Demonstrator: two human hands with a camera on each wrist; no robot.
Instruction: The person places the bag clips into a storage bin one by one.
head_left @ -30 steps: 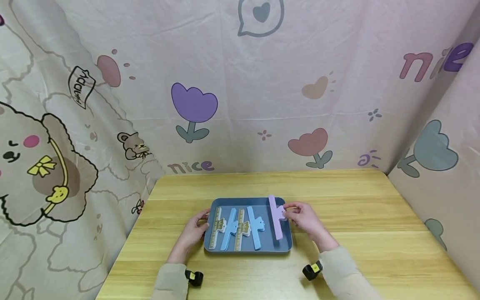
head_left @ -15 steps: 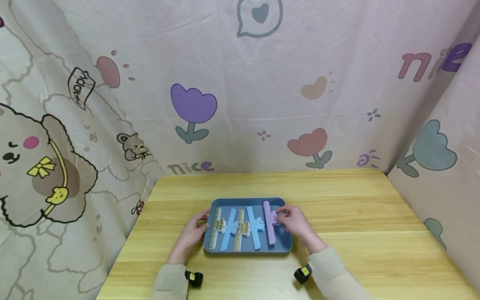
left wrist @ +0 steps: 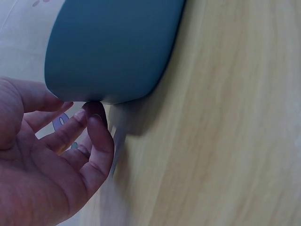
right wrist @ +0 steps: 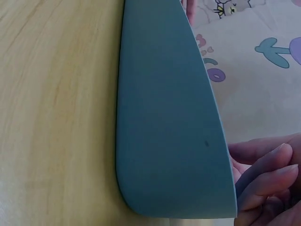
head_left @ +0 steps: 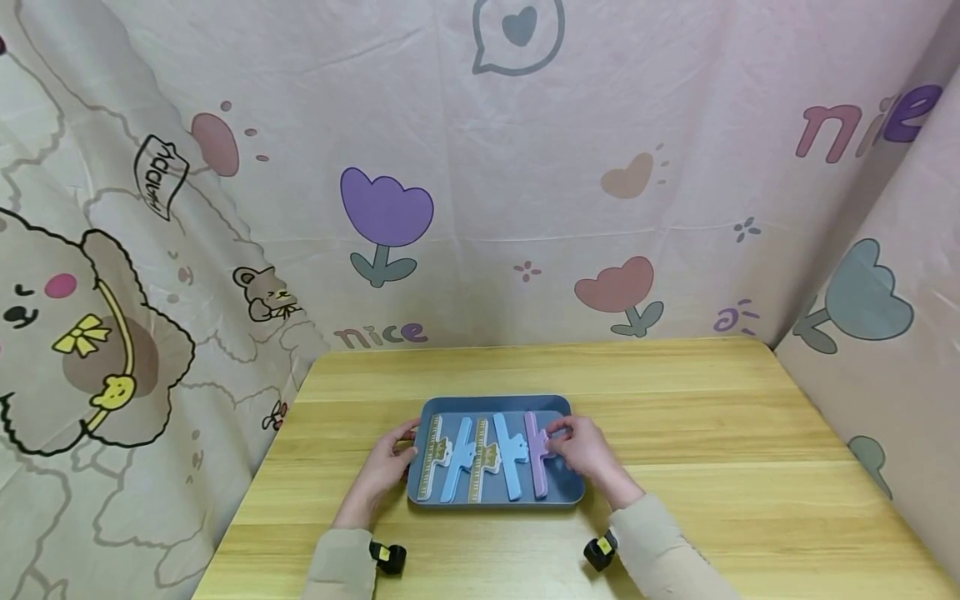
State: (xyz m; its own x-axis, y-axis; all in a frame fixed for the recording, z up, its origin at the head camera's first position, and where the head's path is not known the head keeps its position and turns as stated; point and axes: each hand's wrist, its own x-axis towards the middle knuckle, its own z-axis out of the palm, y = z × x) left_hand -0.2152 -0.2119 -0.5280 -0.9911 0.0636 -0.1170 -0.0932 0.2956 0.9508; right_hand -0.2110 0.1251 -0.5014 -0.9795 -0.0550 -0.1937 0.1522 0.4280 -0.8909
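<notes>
A blue-grey tray lies on the table with a row of long plastic clips in it. My left hand grips the tray's left edge; in the left wrist view its thumb meets the rim and the other fingers curl at the tray's outer side. Between thumb and fingertips, my right hand pinches the purple clip, which stands at the right end of the row. The tray's wall hides that clip in the right wrist view.
Left of the purple clip lie two light blue clips, one beside it and one farther left. Two clear clips with gold markings, one in the middle and one leftmost, alternate with them. A printed curtain hangs behind the wooden table.
My right hand has moved left and down with the purple clip, from over the tray's right rim to inside the tray beside the blue clip. The left hand has stayed at the tray's edge.
</notes>
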